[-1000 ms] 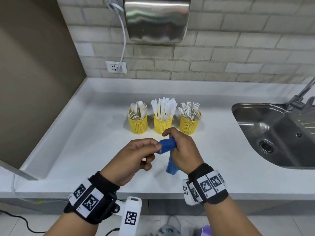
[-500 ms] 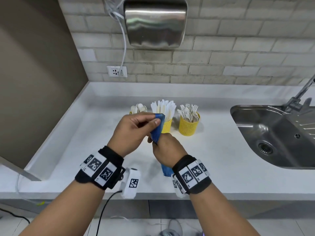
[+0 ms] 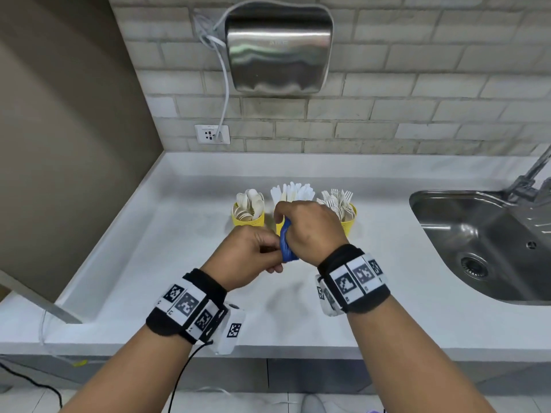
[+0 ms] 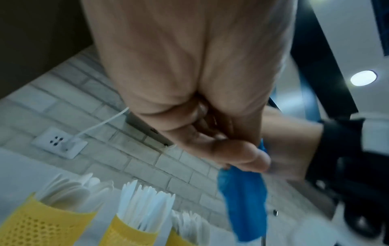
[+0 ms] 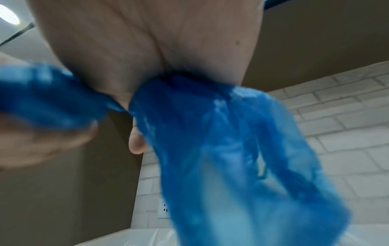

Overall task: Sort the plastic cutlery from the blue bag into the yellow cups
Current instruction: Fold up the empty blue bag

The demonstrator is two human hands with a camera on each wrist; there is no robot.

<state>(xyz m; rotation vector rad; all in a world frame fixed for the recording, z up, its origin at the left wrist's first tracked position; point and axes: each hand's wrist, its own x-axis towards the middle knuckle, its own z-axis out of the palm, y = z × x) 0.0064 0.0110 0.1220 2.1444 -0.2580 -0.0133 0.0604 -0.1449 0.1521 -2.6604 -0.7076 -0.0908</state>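
Three yellow mesh cups stand in a row at the back of the white counter: the left cup (image 3: 248,219) holds spoons, the middle one (image 3: 279,228) knives (image 3: 293,190), the right cup (image 3: 349,221) forks. Both hands hold the scrunched blue bag (image 3: 287,248) just in front of them. My right hand (image 3: 308,231) grips its upper part from above, fingers curled round it, and hides most of the middle cup. My left hand (image 3: 253,254) pinches the lower end. In the right wrist view the blue bag (image 5: 231,149) hangs limp from the palm. No cutlery shows in it.
A steel sink (image 3: 477,248) with a faucet (image 3: 533,171) fills the right side. A hand dryer (image 3: 278,52) and a wall socket (image 3: 212,134) are on the brick wall behind. A brown wall borders the counter (image 3: 143,257) on the left.
My right hand has risen above the left and gathered the bag. The tail that hung below it no longer shows in the head view. My left hand dropped to the bag's lower end.
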